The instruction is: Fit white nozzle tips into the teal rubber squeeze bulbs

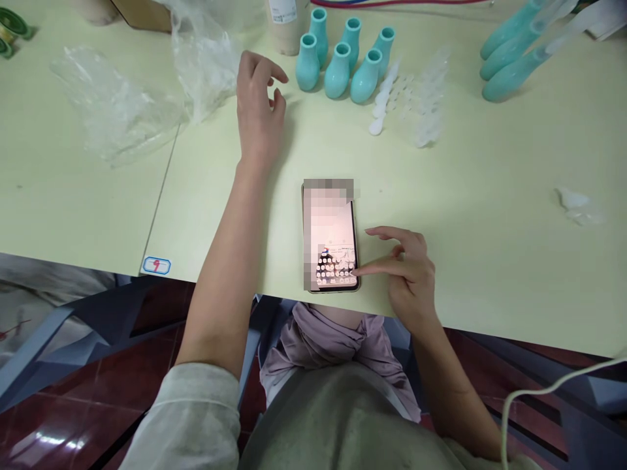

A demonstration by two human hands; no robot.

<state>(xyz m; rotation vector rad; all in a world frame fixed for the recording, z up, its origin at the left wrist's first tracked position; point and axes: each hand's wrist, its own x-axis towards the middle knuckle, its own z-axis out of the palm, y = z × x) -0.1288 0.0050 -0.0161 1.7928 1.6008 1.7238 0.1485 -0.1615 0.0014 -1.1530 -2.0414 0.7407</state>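
A smartphone (329,238) lies face up near the table's front edge, its screen lit and partly pixelated, with a keyboard in the lower part. My right hand (409,271) is beside it, thumb reaching the lower right of the screen and index finger stretched out above the table; it holds nothing. My left hand (259,94) rests farther back with loosely curled fingers apart and nothing visible in them. Just right of it stand several turquoise bulb-shaped pieces (337,73) with open tops. Closest on its other side is a clear plastic bag (203,72).
White spoon-shaped pieces (376,125) and clear small parts (428,108) lie right of the turquoise pieces. Turquoise-handled items (514,75) lie at the back right, a small white piece (574,199) nearer. A bottle (284,29) stands behind; a cable (536,390) crosses the lower right.
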